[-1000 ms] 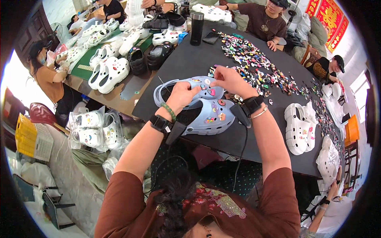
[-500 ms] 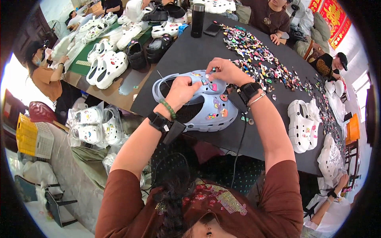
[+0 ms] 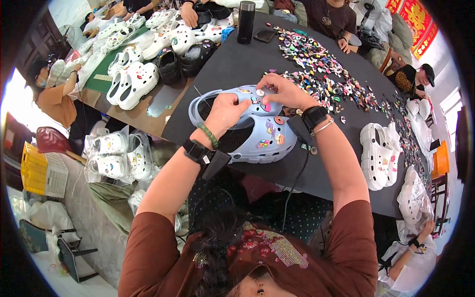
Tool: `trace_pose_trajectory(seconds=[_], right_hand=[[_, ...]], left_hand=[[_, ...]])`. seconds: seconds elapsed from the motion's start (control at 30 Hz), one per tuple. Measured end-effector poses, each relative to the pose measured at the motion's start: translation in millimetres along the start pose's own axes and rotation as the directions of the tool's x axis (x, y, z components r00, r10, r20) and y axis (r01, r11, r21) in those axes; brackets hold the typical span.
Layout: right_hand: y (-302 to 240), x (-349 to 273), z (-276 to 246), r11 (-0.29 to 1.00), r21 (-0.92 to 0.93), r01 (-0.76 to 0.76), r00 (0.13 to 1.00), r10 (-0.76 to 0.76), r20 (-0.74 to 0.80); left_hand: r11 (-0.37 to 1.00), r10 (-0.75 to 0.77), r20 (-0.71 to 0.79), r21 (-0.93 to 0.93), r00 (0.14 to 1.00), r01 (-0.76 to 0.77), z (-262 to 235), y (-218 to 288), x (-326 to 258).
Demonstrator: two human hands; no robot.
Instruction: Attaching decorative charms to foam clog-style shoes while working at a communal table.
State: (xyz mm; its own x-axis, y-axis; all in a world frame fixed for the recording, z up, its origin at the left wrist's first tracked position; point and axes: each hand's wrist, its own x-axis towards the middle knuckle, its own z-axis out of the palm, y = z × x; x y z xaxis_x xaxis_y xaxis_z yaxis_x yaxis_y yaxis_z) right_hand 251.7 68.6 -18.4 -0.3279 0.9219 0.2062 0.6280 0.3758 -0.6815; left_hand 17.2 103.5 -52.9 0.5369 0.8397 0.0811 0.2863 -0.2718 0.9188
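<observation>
A pair of light blue clogs lies on the black tabletop before me, toes to the right. My left hand (image 3: 227, 113) grips the far clog (image 3: 253, 97) around its opening, thumb over the edge and some fingers hidden inside. Over that clog's upper, my right hand (image 3: 287, 93) is closed with a small whitish shoe charm (image 3: 260, 92) at its fingertips. Whether the charm sits fully in a hole I cannot tell. Several colourful charms dot both uppers. The near clog (image 3: 255, 154) rests beside the far one, touched by neither set of fingertips.
Loose charms (image 3: 321, 69) spread across the table's far and right side. White clogs (image 3: 372, 158) stand at the right. A black bottle (image 3: 246, 22) and a phone (image 3: 264, 34) are at the back. More white clogs (image 3: 132, 86) crowd the left table. Co-workers sit around.
My right hand has shifted slightly, and the whitish charm shows more plainly at its fingertips. My left hand keeps its hold. A co-worker's hand has appeared over the shoes at the back.
</observation>
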Motion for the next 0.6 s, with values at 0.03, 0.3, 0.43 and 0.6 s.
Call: trace_pose_trajectory(seconds=[0.03, 0.3, 0.43, 0.6], right_hand=[[0, 0, 0, 1.0, 0.002, -0.001, 1.0, 0.001, 0.002], [-3, 14, -3, 0.995, -0.098, -0.034, 0.999, 0.037, 0.025], [5, 11, 3, 0.993, -0.03, 0.113, 0.99, -0.115, -0.081], [3, 13, 8, 0.976, -0.162, 0.147, 0.979, -0.168, -0.117]], left_hand=[[1.0, 0.014, -0.007, 0.0, 1.0, -0.014, 0, 2, -1], [0.999, -0.028, 0.024, 0.017, 0.999, 0.028, -4, 6, -4], [1.0, -0.027, 0.017, -0.002, 0.999, 0.027, -1, 1, -1], [0.999, -0.04, 0.015, 0.034, 0.999, 0.039, -2, 4, 0]])
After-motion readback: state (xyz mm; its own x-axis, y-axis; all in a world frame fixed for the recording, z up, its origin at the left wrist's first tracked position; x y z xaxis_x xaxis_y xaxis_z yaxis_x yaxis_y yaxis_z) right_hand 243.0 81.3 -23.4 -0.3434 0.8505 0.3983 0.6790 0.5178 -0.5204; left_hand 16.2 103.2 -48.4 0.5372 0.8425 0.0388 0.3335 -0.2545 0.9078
